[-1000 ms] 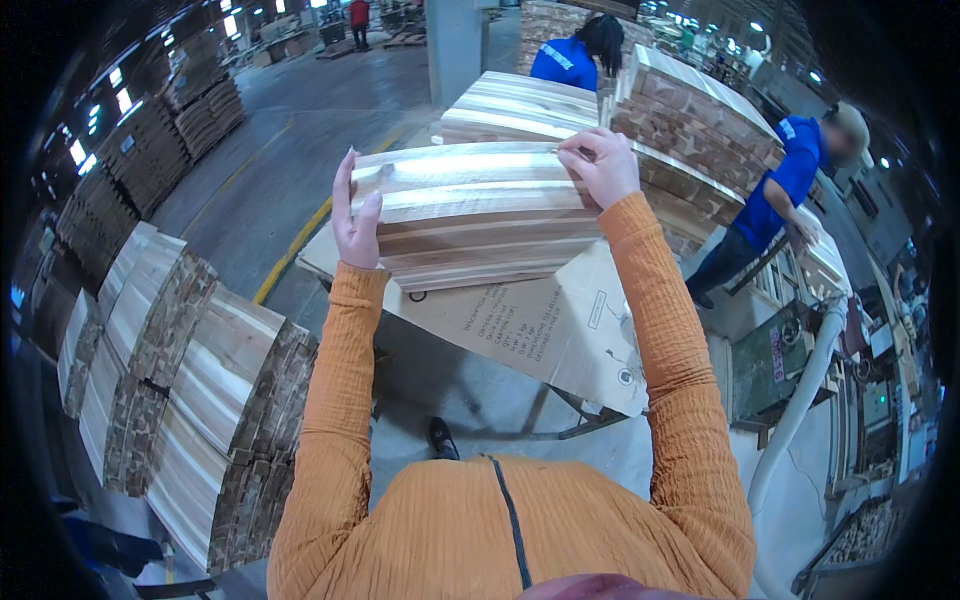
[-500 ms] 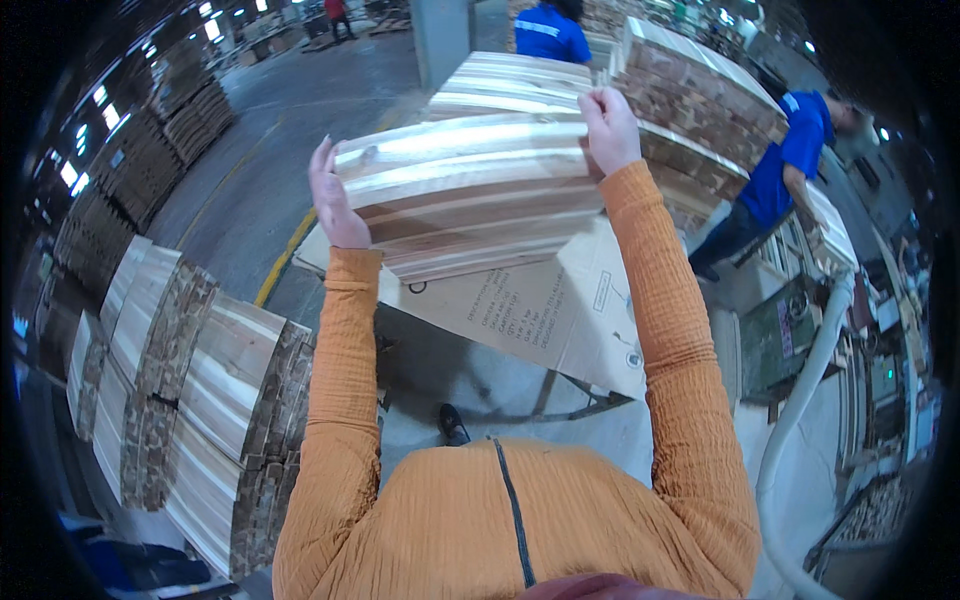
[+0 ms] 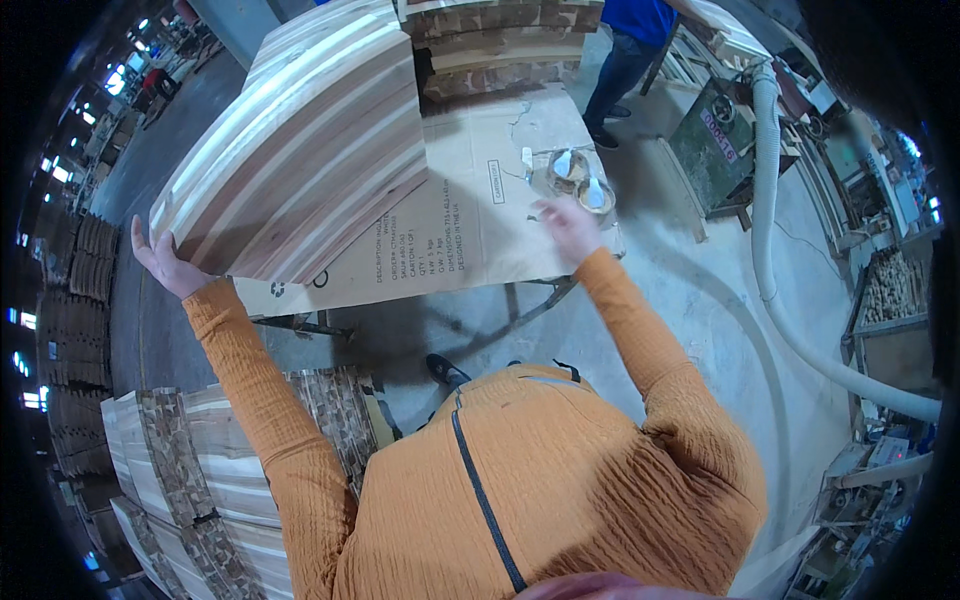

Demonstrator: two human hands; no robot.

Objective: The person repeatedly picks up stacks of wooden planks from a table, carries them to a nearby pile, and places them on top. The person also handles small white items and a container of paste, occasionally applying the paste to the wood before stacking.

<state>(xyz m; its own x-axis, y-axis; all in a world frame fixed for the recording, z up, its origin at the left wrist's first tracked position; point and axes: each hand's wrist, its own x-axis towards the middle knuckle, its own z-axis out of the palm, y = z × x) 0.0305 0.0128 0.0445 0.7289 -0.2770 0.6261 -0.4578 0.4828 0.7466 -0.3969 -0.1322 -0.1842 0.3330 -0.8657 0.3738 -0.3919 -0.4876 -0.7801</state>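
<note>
A striped wooden panel [image 3: 310, 180] leans tilted over the cardboard-covered table, its broad face toward me. My left hand [image 3: 172, 262] holds the panel's left end near the lower corner, its fingers up along the edge. To the right, clear of the panel, my right hand [image 3: 570, 232] hovers over the cardboard [image 3: 465, 225]. It is somewhat blurred, with fingers partly stretched out and nothing seen in them. Just beyond it are two round tubs, one farther [image 3: 567, 170] and one nearer [image 3: 597, 197], each with a pale blue-white spatula in it.
Behind the table stands a stack of boards [image 3: 505, 45]. More stacked panels [image 3: 225, 430] lie at my lower left. A person in blue [image 3: 630, 50] stands beyond the table, near a green machine [image 3: 715, 145]. A pale hose [image 3: 766, 190] runs down the right side.
My right hand has let go of the panel's right end and moved down toward the tubs. The panel has swung leftward with my left hand still at its end. My view has shifted.
</note>
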